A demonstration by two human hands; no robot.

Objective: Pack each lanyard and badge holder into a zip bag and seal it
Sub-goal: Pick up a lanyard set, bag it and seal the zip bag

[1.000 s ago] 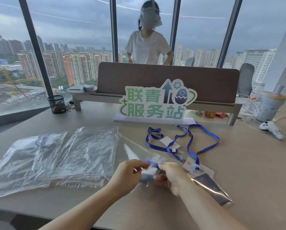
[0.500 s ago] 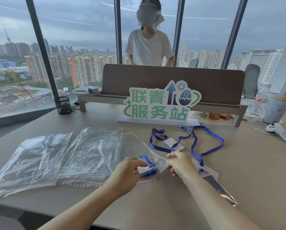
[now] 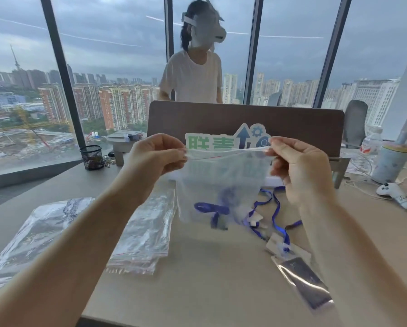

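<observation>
Fingertips of left hand (image 3: pixel 158 156) pinched the top left corner of zip bag (image 3: pixel 221 185); fingertips of right hand (image 3: pixel 299 168) pinched its top right corner; bag hung upright between them, raised above desk (image 3: pixel 209 267); whether the top seal was pressed closed could not be made out. Lanyard (image 3: pixel 211 208), blue, lay bunched in the bag's lower part, blurred through the film; its badge holder was not clearly distinguishable. Second lanyard (image 3: pixel 275 206), blue, lay loose on the desk behind and right of the bag, partly hidden by it and by the right forearm; clear badge holder (image 3: pixel 301 279) lay flat near the desk's front edge, just beside that forearm. Stack of empty bags (image 3: pixel 148 227) lay left, partly covered by the left forearm. Sign (image 3: pixel 223 142), green lettering, stood behind, its lower half veiled by the bag.
</observation>
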